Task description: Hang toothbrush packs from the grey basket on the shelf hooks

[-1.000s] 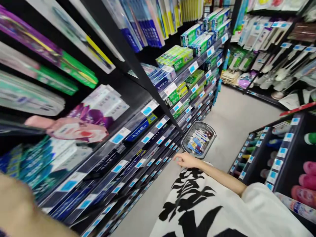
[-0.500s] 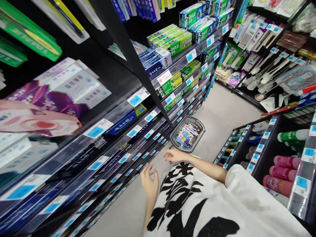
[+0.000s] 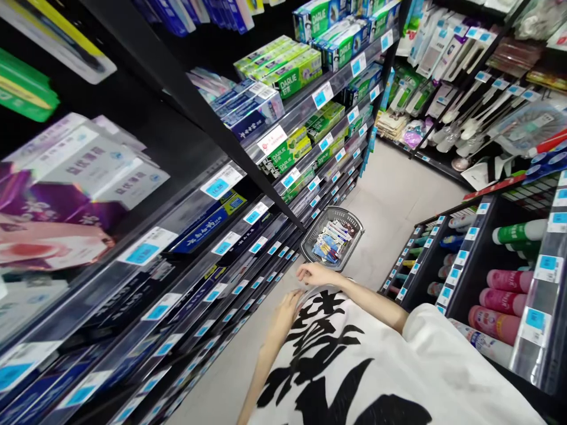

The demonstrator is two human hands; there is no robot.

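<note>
My left hand (image 3: 287, 307) is low in front of me, its fingers stretched towards the hem of the white shirt with a black leaf pattern (image 3: 328, 336). Whether its fingertips touch the cloth I cannot tell. Close above it hangs my right hand (image 3: 315, 274), fingers loosely bent, with nothing seen in it. Just beyond the hands, a grey shopping basket (image 3: 357, 242) stands on the floor. Several packaged items (image 3: 333, 241), mostly white and blue, lie inside it.
Toothpaste shelves run along the left, with green Darlie boxes (image 3: 292, 74), purple-and-white boxes (image 3: 101, 159) and price tags. Pink bottles (image 3: 502, 301) lie on the right-hand shelf. Brushes and utensils (image 3: 476, 127) hang at the back. Pale floor (image 3: 390, 189) lies between the shelves.
My left hand has moved up and right, from beside the shirt to its hem near my right hand. The view has shifted slightly, so the left shelves appear further left.
</note>
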